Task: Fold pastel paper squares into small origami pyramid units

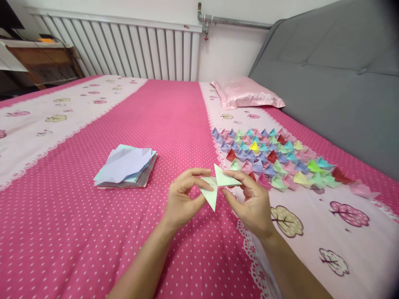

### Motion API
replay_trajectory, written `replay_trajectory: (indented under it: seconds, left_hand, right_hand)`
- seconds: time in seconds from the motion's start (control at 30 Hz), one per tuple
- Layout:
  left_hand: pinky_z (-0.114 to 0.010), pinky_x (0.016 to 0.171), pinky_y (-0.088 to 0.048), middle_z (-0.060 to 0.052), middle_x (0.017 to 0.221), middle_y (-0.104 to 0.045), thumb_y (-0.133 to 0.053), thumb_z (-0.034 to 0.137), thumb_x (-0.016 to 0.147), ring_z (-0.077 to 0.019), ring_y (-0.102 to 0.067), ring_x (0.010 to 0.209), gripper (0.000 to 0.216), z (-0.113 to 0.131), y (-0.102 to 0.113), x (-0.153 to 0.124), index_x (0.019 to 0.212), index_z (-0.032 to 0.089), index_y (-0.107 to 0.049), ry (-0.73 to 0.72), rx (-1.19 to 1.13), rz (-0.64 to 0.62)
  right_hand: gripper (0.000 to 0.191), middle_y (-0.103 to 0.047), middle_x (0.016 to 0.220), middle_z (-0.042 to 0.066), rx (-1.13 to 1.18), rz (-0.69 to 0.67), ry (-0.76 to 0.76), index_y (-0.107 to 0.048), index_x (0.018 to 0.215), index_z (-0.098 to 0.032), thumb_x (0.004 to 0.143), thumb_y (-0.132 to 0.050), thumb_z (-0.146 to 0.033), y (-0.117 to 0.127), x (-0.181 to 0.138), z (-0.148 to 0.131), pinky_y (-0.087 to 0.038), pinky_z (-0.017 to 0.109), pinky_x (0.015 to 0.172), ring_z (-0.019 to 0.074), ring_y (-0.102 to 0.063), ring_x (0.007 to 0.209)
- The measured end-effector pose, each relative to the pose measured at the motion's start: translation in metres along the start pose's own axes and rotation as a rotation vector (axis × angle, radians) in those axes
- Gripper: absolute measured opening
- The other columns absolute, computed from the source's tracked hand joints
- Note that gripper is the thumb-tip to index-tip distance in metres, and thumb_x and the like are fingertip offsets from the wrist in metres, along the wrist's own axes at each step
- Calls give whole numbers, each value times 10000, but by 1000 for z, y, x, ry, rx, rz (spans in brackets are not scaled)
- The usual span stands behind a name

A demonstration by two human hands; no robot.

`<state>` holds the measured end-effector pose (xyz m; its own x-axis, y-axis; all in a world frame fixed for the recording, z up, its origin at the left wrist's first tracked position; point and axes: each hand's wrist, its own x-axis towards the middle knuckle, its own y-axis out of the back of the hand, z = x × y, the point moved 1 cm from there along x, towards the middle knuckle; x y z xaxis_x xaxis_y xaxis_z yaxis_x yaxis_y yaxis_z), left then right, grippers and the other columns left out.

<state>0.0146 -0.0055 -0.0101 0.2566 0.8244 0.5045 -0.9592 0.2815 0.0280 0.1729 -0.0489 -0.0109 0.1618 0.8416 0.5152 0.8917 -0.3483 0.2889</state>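
Between my two hands is a pale green folded paper (225,178), its triangular flaps pointing up, down and to the right. My left hand (186,195) pinches the left flap between thumb and fingers. On the other side, my right hand (251,197) grips the right flap, fingers on top and thumb below. Right of the hands, several rows of folded paper boats (258,160) in many colours stand on the bedspread. To the left lies a stack of square paper sheets (127,166), a lavender one on top.
The pink dotted bedspread (174,112) covers the bed. A pink satin pillow (246,92) lies at the far right, beside the grey padded headboard (327,70). A white radiator (140,45) and a pipe (237,21) run along the wall. A wooden desk (40,60) stands far left.
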Motion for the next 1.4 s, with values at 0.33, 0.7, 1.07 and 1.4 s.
replay_trajectory:
  seconds: [0.33,0.7,1.07,1.4]
  left_hand:
    - [-351,838,-503,-94,1081,-629,-704,135,678,-225,-587,1035,84,2,0,0,709,213,-704,-2,-4,6]
    - [-352,847,-501,-93,1042,-648,-705,139,675,-217,-607,991,86,3,0,1,726,208,-708,22,-12,35]
    - [-356,878,-494,-97,1049,-632,-675,137,707,-206,-605,994,82,1,0,1,765,193,-693,49,-3,33]
    - [-321,832,-523,-113,1066,-596,-661,113,697,-207,-583,1034,75,1,-1,2,732,174,-687,54,26,-72]
  right_hand:
    - [250,-673,936,36,-124,65,97,-634,988,-227,750,-650,-157,1,2,-3,-512,351,782,183,-623,871]
    - [219,-681,898,44,-92,47,43,-640,964,-215,745,-650,-199,3,1,-1,-521,367,743,197,-635,828]
    - [231,-681,902,58,271,-70,-290,-630,974,-203,773,-638,-319,3,3,6,-517,350,752,189,-646,823]
    - [312,-681,917,39,794,-46,-683,-609,968,-199,678,-715,-238,3,10,7,-526,253,651,148,-652,728]
